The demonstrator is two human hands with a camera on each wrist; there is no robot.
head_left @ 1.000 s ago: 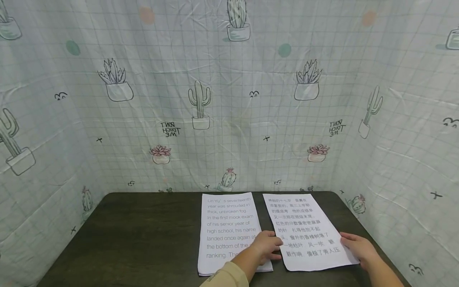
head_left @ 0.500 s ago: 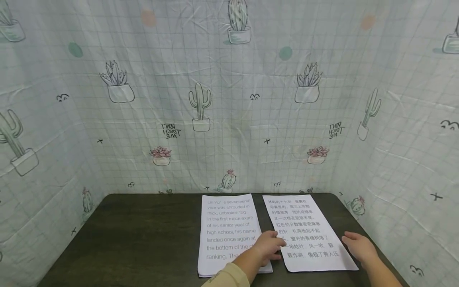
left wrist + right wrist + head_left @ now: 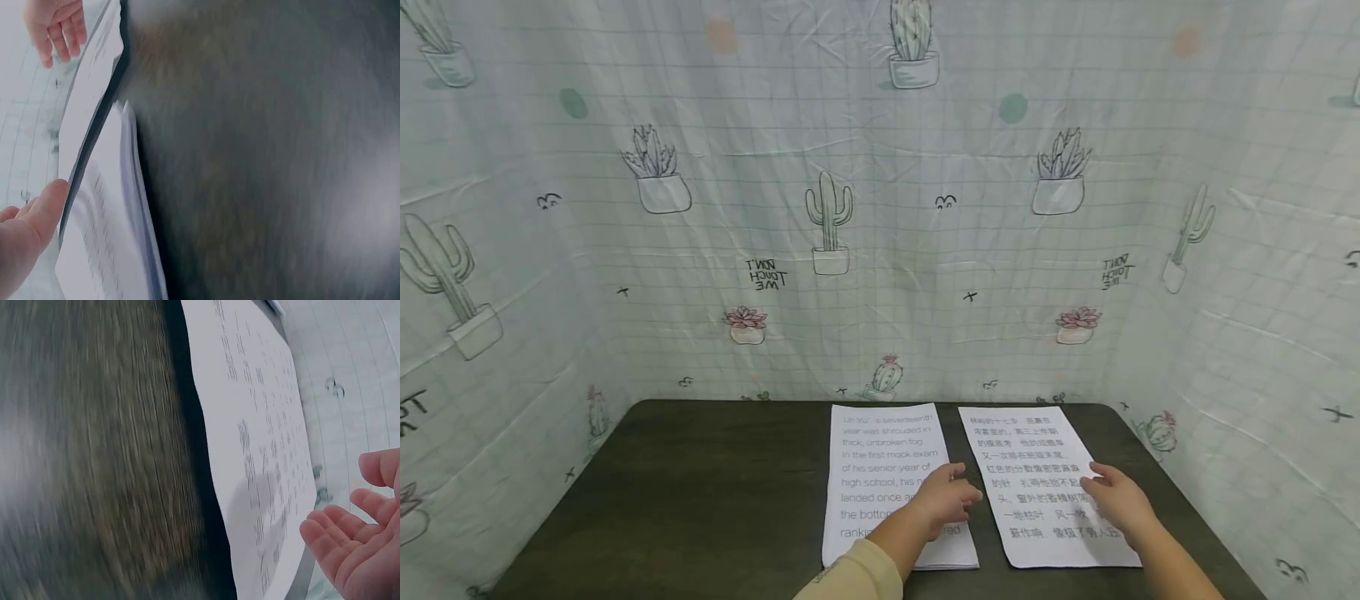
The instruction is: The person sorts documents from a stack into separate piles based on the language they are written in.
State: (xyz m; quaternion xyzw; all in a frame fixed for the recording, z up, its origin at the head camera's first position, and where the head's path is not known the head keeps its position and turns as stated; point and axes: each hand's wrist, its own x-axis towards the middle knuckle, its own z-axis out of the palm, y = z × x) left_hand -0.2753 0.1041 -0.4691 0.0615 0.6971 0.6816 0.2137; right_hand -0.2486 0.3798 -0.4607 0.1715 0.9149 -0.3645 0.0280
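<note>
Two papers lie side by side on the dark table (image 3: 700,492). The left one is a stack of sheets (image 3: 868,467) printed in English, its layered edge visible in the left wrist view. On the right lies a paper with Chinese text (image 3: 1030,450). My left hand (image 3: 942,502) hovers above the right side of the English stack, fingers loosely extended, covering some lines. My right hand (image 3: 1122,507) is over the right side of the Chinese paper. In the right wrist view its fingers (image 3: 328,544) are spread and relaxed, holding nothing, and a shadow falls on the paper.
Behind the table and along both sides hangs a pale gridded cloth (image 3: 880,250) with cactus prints. The table's back edge meets it just beyond the papers. A narrow strip of table separates the two papers.
My right hand has let go of the Chinese paper's right edge and moved left and up over it. My left hand has lifted and shifted left, away from that paper. The head view turned slightly.
</note>
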